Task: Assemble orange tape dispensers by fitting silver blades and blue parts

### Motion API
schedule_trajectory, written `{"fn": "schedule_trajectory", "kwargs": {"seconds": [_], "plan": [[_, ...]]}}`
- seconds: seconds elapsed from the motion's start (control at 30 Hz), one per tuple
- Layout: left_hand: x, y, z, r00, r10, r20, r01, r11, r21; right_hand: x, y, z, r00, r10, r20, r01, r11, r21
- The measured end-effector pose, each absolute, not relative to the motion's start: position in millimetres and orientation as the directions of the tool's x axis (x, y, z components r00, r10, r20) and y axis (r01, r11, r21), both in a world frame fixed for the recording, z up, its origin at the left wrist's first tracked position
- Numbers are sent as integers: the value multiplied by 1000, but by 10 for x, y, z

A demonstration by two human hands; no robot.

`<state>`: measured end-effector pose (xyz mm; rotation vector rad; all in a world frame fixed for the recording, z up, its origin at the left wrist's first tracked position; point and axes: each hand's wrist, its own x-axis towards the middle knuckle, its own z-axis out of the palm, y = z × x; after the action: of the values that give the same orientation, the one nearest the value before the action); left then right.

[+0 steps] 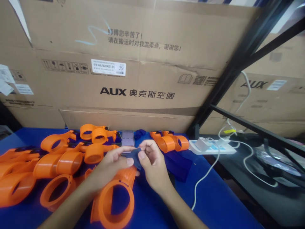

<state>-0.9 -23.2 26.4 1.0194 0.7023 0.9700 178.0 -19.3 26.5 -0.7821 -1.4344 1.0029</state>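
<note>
My left hand (119,163) is closed, its thumb pressing on a small dark blue piece (134,156). From the other side, my right hand (152,159) pinches the same piece between thumb and fingers. Directly below them is an orange tape dispenser (116,203) with its round ring toward me. Its far end passes under my left hand, and a fingertip shows at its right edge. Whether the blue piece touches the dispenser is hidden by my fingers. More orange tape dispensers (69,163), several with dark ends, lie to the left.
A blue table surface (209,197) carries everything. Two orange dispensers (166,143), a phone (128,138) and dark blue material (178,165) lie beyond my hands. A white power strip (214,147) with cables sits right, beside a black metal frame (224,73). Cardboard boxes (143,117) stand behind.
</note>
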Motion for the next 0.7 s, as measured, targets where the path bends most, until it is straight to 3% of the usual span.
{"fn": "schedule_trajectory", "kwargs": {"seconds": [0.13,0.23,0.3,0.4,0.47,0.6,0.7], "plan": [[-96,-181,326,314,945,-86,-494,240,835,2056,-112,389,-251,862,441,208,493,-845],[-201,-135,400,281,952,-118,-581,267,769,2307,-68,444,-462,825,327,613,563,-554],[-246,-121,434,270,955,-120,-631,270,728,2416,-67,426,-539,829,149,741,551,-383],[-256,-119,437,279,954,-114,-663,277,696,2451,-84,363,-548,834,-57,809,512,-291],[-241,-115,410,296,950,-105,-663,283,693,2415,-91,334,-553,827,-105,814,509,-278],[-202,-94,343,329,940,-87,-654,294,697,2336,-83,322,-593,800,-88,782,547,-298],[-172,-93,327,286,957,-38,-690,234,685,2341,-66,326,-601,799,14,753,572,-324]]}}
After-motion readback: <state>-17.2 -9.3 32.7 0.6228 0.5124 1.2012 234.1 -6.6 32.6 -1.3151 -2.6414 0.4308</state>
